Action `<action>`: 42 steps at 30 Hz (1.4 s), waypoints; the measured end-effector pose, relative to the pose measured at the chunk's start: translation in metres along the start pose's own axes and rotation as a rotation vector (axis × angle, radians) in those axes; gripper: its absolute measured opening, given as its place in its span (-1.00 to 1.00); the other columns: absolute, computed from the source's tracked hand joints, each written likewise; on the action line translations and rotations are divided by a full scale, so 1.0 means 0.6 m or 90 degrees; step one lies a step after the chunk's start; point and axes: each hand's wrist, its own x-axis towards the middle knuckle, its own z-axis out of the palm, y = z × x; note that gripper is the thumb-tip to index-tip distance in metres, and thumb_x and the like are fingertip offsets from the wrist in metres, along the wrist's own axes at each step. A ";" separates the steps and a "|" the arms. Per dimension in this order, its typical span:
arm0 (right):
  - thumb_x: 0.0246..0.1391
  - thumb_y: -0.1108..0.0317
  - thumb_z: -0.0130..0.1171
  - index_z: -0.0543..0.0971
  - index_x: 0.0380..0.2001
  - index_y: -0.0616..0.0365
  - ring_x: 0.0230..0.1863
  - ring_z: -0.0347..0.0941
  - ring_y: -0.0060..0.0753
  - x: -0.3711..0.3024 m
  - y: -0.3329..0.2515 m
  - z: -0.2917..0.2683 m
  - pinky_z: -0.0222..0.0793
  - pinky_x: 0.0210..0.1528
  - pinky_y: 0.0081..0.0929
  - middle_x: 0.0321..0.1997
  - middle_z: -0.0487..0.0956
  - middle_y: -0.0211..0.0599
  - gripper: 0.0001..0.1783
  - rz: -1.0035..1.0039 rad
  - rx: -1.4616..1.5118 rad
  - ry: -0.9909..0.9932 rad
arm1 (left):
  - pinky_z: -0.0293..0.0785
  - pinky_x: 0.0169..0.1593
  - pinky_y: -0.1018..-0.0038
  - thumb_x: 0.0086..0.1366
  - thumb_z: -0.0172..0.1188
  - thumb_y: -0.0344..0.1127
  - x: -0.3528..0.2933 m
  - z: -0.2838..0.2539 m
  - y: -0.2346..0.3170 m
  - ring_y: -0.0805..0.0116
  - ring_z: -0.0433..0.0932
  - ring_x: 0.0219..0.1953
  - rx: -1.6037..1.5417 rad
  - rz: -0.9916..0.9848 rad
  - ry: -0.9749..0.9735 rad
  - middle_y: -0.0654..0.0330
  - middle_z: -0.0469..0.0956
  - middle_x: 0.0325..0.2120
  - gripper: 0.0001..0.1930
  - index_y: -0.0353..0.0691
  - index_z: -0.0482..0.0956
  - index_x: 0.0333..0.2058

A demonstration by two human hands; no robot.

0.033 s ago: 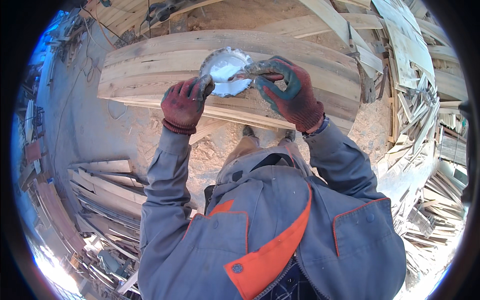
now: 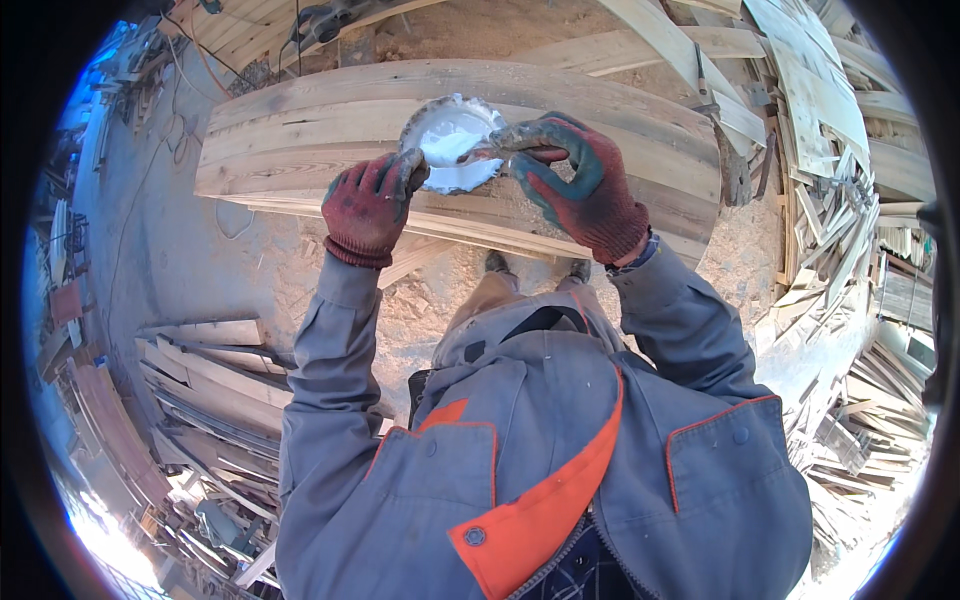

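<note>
A round, shallow bowl (image 2: 412, 133) of white paste or thick liquid, its rim crusted and rough, sits over the planks in front of me. My left hand (image 2: 372, 203), in a red and dark-green work glove, has its fingers closed on the bowl's near left rim. From the right, my right hand (image 2: 583, 180) in a matching glove reaches to the bowl, thumb and fingers drawn together. A slim, brownish tip (image 2: 472, 154) juts from those fingers over the white paste; what it belongs to is too small to make out.
Wide wooden planks (image 2: 300, 125) lie side by side under the bowl. Stacked boards (image 2: 215, 375) are at the lower left, and heaps of scrap strips (image 2: 865, 400) fill the right. Sawdust covers the ground around my shoes (image 2: 497, 262). A cable (image 2: 140, 215) runs along the left floor.
</note>
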 end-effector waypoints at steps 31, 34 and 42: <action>0.15 0.39 0.45 0.59 0.24 0.16 -0.01 0.68 -0.30 -0.192 0.022 -0.172 0.60 0.06 -0.38 0.08 0.70 -0.16 -0.43 0.003 -0.137 0.178 | 0.56 -0.23 0.44 0.46 0.33 -0.11 0.010 -0.153 0.360 0.41 0.57 -0.26 -1.352 -0.921 0.175 0.25 0.59 -0.24 -0.59 -0.20 0.55 0.14; 0.24 0.52 0.36 0.60 0.23 0.19 -0.07 0.67 -0.49 -0.253 0.056 -0.259 0.58 0.00 -0.51 -0.04 0.72 -0.26 -0.52 -0.001 -0.075 0.242 | 0.53 -0.20 0.45 0.47 0.32 -0.05 -0.008 -0.154 0.456 0.44 0.54 -0.28 -1.375 -0.920 0.158 0.28 0.59 -0.23 -0.58 -0.16 0.56 0.14; 0.37 0.53 0.23 0.59 0.24 0.29 0.07 0.63 -0.48 -0.471 0.169 -0.504 0.63 0.13 -0.45 0.09 0.70 -0.22 -0.60 0.128 0.130 0.232 | 0.51 -0.23 0.51 0.46 0.33 -0.03 -0.081 -0.078 0.810 0.50 0.49 -0.33 -1.243 -0.974 0.229 0.35 0.52 -0.27 -0.61 -0.09 0.55 0.10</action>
